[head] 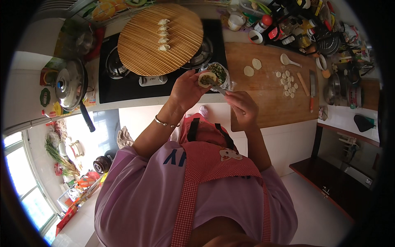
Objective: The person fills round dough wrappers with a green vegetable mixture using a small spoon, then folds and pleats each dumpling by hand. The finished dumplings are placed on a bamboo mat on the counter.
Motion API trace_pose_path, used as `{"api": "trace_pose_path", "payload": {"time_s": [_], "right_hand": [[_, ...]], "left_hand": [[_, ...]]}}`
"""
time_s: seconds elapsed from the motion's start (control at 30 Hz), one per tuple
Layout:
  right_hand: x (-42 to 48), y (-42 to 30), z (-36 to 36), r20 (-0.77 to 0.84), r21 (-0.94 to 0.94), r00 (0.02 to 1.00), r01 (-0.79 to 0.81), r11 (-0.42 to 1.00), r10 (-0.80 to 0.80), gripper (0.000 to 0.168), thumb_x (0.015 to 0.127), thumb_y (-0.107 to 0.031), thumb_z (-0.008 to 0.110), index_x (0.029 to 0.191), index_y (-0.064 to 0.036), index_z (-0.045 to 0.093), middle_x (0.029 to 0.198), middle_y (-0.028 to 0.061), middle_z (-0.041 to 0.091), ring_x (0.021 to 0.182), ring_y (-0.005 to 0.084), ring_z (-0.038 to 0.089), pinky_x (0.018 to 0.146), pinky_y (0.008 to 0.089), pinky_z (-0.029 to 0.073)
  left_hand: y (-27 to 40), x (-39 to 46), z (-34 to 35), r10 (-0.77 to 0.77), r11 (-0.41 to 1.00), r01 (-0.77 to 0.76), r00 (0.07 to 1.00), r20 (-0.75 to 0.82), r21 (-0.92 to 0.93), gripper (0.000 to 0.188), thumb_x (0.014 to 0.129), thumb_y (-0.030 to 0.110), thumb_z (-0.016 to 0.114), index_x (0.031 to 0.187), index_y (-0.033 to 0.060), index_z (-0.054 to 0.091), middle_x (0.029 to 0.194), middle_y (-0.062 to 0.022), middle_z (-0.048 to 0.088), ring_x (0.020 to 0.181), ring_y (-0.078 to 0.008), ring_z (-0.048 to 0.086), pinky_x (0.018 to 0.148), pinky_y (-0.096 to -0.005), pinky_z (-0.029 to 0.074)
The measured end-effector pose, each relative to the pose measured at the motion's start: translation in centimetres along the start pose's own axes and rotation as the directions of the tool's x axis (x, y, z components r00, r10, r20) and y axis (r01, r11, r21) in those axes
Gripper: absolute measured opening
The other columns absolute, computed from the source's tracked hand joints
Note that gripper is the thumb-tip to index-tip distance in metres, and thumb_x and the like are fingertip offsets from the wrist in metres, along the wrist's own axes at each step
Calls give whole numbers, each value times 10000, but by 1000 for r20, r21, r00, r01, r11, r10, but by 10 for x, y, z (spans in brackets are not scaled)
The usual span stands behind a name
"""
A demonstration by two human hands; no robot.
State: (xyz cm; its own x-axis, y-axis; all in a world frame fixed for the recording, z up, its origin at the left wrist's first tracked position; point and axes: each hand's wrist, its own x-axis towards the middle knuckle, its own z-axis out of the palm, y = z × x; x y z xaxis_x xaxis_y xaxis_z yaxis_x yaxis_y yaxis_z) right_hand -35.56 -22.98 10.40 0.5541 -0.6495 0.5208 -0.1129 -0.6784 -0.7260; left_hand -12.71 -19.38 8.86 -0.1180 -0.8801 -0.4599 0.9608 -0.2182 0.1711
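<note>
My left hand [186, 89] holds a round dumpling wrapper [202, 82] with green filling on it. In my right hand [243, 108] is a metal utensil [218, 88], perhaps a spoon or blunt knife, its tip touching the filling. Just behind the wrapper stands a bowl of chopped green filling [219, 72], at the front right of the gas stove. Several folded dumplings [164, 40] sit in a line on a round slatted tray [139, 46] resting over the burners. Two flat wrappers [253, 67] lie on the wooden board [271, 105] to my right.
Farther right on the board are several small dough pieces [288, 82], a white spoon [289, 60], a rolling pin [303, 84] and a cleaver [313, 83]. Seasoning bottles [264, 24] crowd the back right. A lidded pan [70, 85] stands left of the black stove [114, 89].
</note>
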Motion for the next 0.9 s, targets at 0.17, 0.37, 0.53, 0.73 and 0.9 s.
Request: {"api": "trace_pose_path", "payload": {"time_s": [0.17, 0.37, 0.53, 0.73, 0.9], "right_hand": [[7, -7, -1, -189, 507, 850, -344, 790, 491, 155, 939, -34, 618, 1065, 35, 678, 918, 106, 697, 783, 154, 649, 716, 300, 533], [21, 11, 2, -40, 658, 643, -559, 504, 765, 234, 951, -170, 627, 1073, 25, 667, 829, 99, 688, 674, 142, 629, 661, 273, 520], [17, 12, 0, -60, 694, 602, -548, 467, 797, 237, 931, -182, 653, 1047, 23, 678, 806, 96, 687, 660, 145, 632, 643, 272, 522], [22, 15, 4, -17, 700, 603, -563, 440, 798, 237, 921, -177, 658, 1031, 32, 678, 788, 94, 682, 625, 151, 630, 625, 277, 526], [19, 18, -2, -3, 713, 559, -581, 394, 829, 246, 911, -174, 664, 1035, 39, 671, 775, 98, 680, 610, 157, 633, 612, 278, 532]], "left_hand": [[0, -5, 4, 20, 999, -22, 999, 33, 50, 465, 1035, 285, 354, 1225, -109, 512, 1262, -215, 569, 1212, -343, 529, 1111, -469, 391], [-5, -18, 21, -9, 992, -3, 995, 100, 122, 422, 1026, 289, 396, 1189, -65, 558, 1311, -204, 556, 1231, -341, 523, 1119, -482, 385], [-4, -24, 19, 9, 991, -24, 994, 112, 129, 380, 1025, 302, 412, 1138, -18, 583, 1345, -191, 542, 1235, -343, 520, 1129, -493, 375], [-6, -29, 23, -3, 989, -17, 991, 132, 149, 417, 1030, 314, 399, 1175, -43, 556, 1330, -201, 540, 1231, -328, 524, 1120, -476, 384], [-6, -30, 21, -1, 984, -23, 991, 136, 174, 534, 1040, 344, 377, 1294, -112, 494, 1291, -208, 551, 1215, -289, 538, 1106, -433, 399]]}}
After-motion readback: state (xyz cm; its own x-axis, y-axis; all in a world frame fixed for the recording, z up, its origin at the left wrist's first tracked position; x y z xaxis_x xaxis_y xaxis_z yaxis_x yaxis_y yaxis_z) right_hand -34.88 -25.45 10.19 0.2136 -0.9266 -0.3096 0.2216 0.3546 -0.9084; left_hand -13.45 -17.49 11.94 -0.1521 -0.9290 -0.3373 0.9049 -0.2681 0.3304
